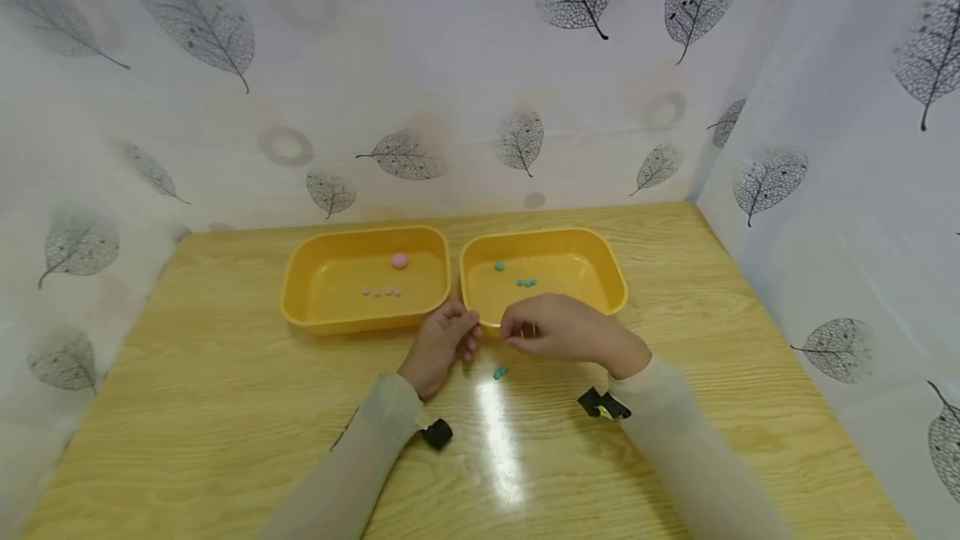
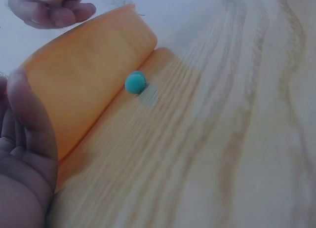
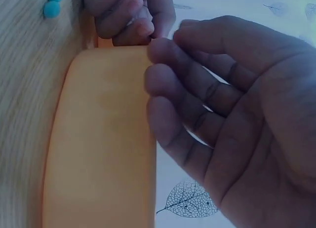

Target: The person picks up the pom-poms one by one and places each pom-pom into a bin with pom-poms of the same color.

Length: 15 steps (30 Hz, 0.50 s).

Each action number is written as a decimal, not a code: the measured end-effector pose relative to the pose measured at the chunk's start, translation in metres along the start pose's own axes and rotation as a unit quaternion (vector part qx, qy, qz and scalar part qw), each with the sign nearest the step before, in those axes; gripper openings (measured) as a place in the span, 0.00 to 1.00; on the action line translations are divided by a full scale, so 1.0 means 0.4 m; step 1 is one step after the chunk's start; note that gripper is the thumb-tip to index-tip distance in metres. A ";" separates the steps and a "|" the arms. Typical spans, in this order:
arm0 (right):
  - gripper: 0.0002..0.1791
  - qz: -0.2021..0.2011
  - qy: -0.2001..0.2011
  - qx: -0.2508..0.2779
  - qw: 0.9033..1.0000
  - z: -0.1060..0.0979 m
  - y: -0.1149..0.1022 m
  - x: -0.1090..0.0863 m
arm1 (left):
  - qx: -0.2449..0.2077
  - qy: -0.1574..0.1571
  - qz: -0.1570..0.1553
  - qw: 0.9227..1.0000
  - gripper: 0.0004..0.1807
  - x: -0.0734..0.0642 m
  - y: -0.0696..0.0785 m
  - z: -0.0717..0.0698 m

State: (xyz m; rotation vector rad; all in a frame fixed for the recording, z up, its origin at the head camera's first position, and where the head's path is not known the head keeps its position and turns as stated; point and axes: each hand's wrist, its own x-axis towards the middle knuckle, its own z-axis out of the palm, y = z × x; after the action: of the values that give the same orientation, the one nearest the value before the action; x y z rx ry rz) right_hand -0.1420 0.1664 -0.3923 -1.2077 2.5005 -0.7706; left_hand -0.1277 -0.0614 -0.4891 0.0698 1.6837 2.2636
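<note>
My left hand [image 1: 442, 348] rests at the near side between two yellow trays, its fingers loosely bent and fingertips right at the near-left corner of the right tray [image 1: 613, 282]. In the left wrist view its thumb [image 2: 30, 102] overlaps that tray's wall. My right hand [image 1: 558, 327] hovers at the near rim, fingers curled and tips close together; I cannot tell whether they pinch anything. A small cluster of teal balls [image 1: 499, 372] lies on the table in front of the tray. Inside the tray are a bigger teal piece [image 1: 499, 266] and several small teal balls [image 1: 527, 282].
The left tray [image 1: 300, 311] holds a larger pink ball [image 1: 400, 260] and several small pink balls [image 1: 377, 293] in a row. Both trays stand near the back of the wooden table [image 1: 225, 407]. A leaf-patterned sheet [image 1: 450, 65] surrounds the table's back and sides.
</note>
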 end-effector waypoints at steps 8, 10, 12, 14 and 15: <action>0.01 0.054 -0.088 -0.052 0.993 0.045 -0.031 0.021 | -0.008 0.001 -0.006 1.000 0.08 0.001 -0.001 -0.002; 0.02 0.061 -0.103 -0.063 0.991 0.064 -0.036 0.026 | -0.011 0.003 -0.007 1.000 0.08 0.002 0.000 -0.002; 0.03 0.074 -0.109 -0.071 0.989 0.082 -0.039 0.029 | -0.012 0.003 -0.007 1.000 0.08 0.002 0.000 -0.001; 0.04 0.089 -0.109 -0.073 0.987 0.095 -0.042 0.031 | -0.011 0.002 -0.006 1.000 0.09 0.002 0.000 0.000; 0.04 0.094 -0.108 -0.075 0.987 0.101 -0.042 0.031 | -0.011 0.002 -0.006 1.000 0.09 0.002 0.001 0.001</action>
State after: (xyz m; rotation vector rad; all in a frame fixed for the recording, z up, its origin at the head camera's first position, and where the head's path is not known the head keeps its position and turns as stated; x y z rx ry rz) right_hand -0.1211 0.1339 -0.4161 -1.0191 2.4800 -0.3891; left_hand -0.1286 -0.0610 -0.4888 0.0514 1.6572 2.2740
